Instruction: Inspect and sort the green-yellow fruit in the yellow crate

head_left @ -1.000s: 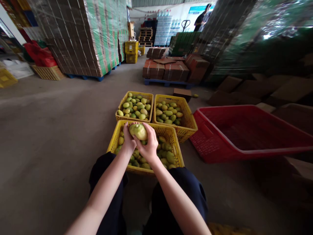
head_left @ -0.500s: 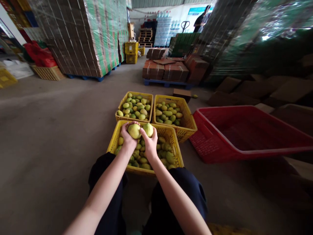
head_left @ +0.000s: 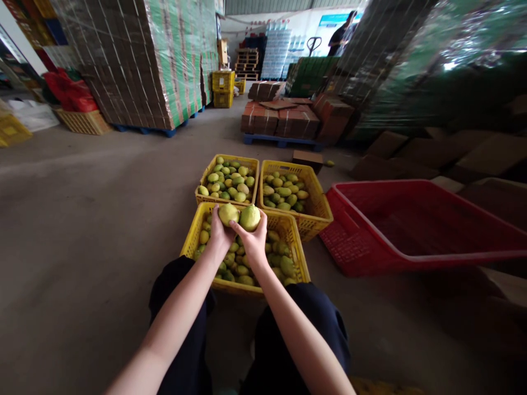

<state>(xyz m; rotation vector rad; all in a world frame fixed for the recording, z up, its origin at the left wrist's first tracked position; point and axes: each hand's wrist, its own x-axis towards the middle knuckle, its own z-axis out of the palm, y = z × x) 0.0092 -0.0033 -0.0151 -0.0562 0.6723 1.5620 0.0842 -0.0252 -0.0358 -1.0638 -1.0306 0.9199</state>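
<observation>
My left hand (head_left: 221, 230) is closed round a yellow-green lemon (head_left: 228, 214). A second, paler green lemon (head_left: 250, 218) is in my right hand (head_left: 255, 238), whose thumb reaches across toward the left one. The two fruits sit side by side above the near yellow crate (head_left: 302, 255), which holds many green and yellow lemons (head_left: 241, 270). Behind it stand a left yellow crate (head_left: 197, 193) and a right yellow crate (head_left: 317, 206), both with more lemons in them.
A large red crate (head_left: 354, 247) stands to the right, beside flattened cardboard (head_left: 444, 151). Bundled cartons (head_left: 280, 119) lie on a blue pallet ahead. Wrapped stacks (head_left: 177, 66) rise at the left and right. A person (head_left: 341, 35) is in the background.
Both lemons have tilted in my hands and moved slightly right and up. The left lemon shows a different side. The crates have stayed in place.
</observation>
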